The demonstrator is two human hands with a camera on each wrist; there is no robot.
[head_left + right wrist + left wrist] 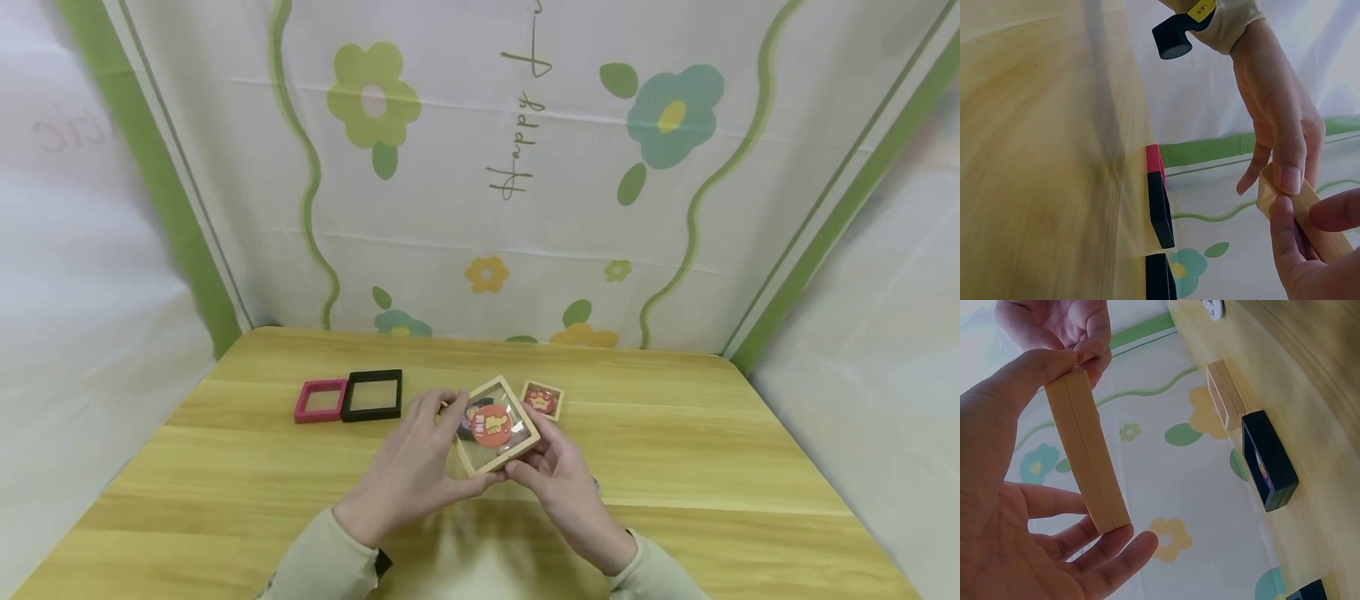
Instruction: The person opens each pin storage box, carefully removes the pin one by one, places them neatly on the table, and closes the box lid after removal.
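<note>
Above the tabletop, we're seeing left grip and right grip pinching the wood frame at its edges, holding it tilted in the air. If either grip is loosening, we're risking a drop; a thin corner pinch or uneven pull would be causing that. Left wrist view is showing a second black frame that head view is mostly hiding; only head view is showing the wood frame's red disc.

pale frame: smooth, matt | table: wood-grained | backdrop: creased cloth
</note>
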